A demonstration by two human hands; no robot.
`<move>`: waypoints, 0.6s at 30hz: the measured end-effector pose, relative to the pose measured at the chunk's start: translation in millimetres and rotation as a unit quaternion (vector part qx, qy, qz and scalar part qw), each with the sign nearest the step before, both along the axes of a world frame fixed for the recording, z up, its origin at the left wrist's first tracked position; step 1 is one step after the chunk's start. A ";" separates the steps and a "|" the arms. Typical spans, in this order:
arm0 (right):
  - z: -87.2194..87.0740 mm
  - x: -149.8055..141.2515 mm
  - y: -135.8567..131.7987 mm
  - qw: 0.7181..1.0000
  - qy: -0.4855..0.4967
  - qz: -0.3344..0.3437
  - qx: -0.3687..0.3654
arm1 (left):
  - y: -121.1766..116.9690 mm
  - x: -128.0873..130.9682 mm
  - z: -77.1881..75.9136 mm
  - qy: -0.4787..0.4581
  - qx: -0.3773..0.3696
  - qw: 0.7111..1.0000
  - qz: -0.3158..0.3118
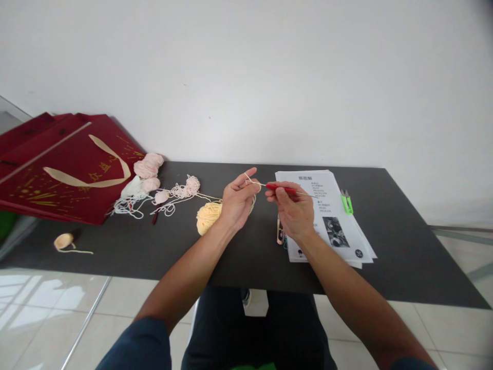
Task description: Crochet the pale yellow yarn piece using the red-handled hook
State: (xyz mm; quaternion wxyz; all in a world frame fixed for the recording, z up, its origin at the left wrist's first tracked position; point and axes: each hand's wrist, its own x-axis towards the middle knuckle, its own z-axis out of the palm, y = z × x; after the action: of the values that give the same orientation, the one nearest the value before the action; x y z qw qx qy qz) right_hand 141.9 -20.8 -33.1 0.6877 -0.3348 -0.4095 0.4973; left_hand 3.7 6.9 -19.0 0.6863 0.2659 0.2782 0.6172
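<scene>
My left hand is raised over the black table and pinches a thin strand of pale yellow yarn looped over its fingers. The strand runs down to a yellow yarn ball lying just left of that hand. My right hand grips a red-handled crochet hook, whose metal tip points left into the yarn loop at my left fingers. Both hands hover close together above the table's middle.
Printed instruction sheets lie under and right of my right hand, with green snips on them. Pink yarn balls and loose tangled yarn lie at the left, beside red gift bags. A small beige yarn piece sits near the left edge.
</scene>
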 end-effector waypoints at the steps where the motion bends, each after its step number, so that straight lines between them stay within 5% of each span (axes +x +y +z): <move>1: 1.1 1.2 1.3 1.000 0.004 0.000 0.002 | -0.5 0.8 0.2 0.006 -0.001 1.000 0.000; 18: 6.7 17.2 6.4 0.994 -0.060 -0.055 0.074 | 1.9 -1.7 -2.5 0.056 0.037 0.997 0.023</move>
State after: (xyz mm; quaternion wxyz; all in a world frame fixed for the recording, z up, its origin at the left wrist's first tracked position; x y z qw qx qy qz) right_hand 159.1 -14.4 -26.4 0.7112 -0.3340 -0.4664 0.4062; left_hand 2.0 8.8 -21.6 0.6452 0.3190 0.2991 0.6265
